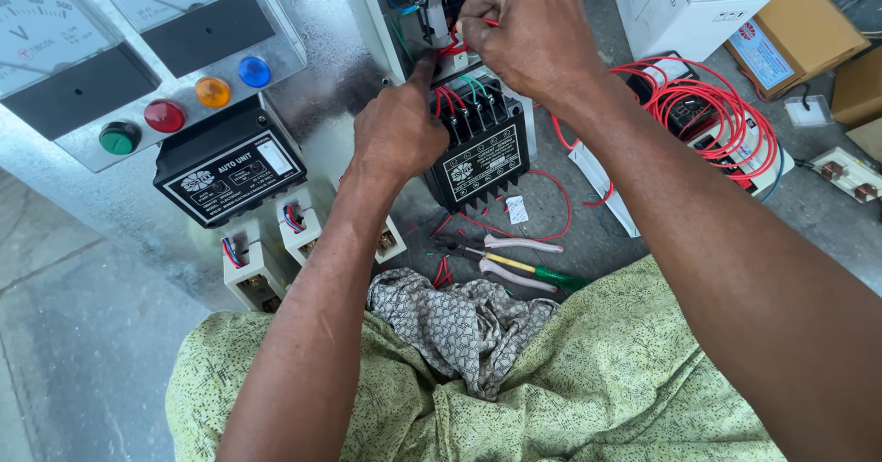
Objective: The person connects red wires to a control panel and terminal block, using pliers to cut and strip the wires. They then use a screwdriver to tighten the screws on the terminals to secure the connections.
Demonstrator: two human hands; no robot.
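Observation:
My left hand (397,131) has its index finger stretched up, pressing at the red wires (450,47) above a black contactor block (478,150) inside the metal panel. My right hand (528,30) is closed around a red wire end at the same spot, just under a white breaker piece (432,3). Red and green wires (470,87) run into the contactor's top terminals. What the right fingers pinch is mostly hidden by the hand.
The grey panel door (312,76) carries two meters, several coloured indicator lamps (188,99), a black control unit (230,173) and white fuse holders (253,274). Pliers and a screwdriver (514,264) lie below. A red wire coil (707,104), cardboard boxes (689,3) sit right.

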